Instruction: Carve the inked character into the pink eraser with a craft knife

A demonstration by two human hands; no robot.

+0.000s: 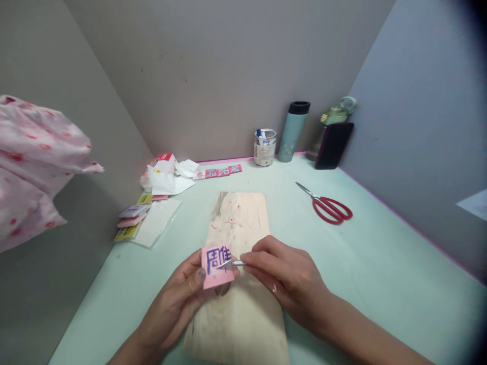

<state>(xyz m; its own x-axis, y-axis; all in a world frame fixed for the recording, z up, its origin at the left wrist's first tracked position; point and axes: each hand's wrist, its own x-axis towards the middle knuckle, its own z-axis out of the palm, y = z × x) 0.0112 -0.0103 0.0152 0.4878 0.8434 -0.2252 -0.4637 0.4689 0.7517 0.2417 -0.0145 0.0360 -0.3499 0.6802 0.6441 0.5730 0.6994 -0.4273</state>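
Note:
Between the thumb and fingers of my left hand is a small pink block, its face turned up toward me. A blue-inked character is written on that face. My right hand is closed around a craft knife with a silver handle. The knife's pointed blade lies over the character, at the face of the block; whether it cuts in cannot be made out. Both hands are above a pale wooden board. Small pink shavings lie on the board's far half.
Red-handled scissors lie at the right. Along the back stand a pen jar, a blue tumbler, a green bottle and a phone. Pink carved strips, papers and packets lie left. Spotted cloth hangs far left.

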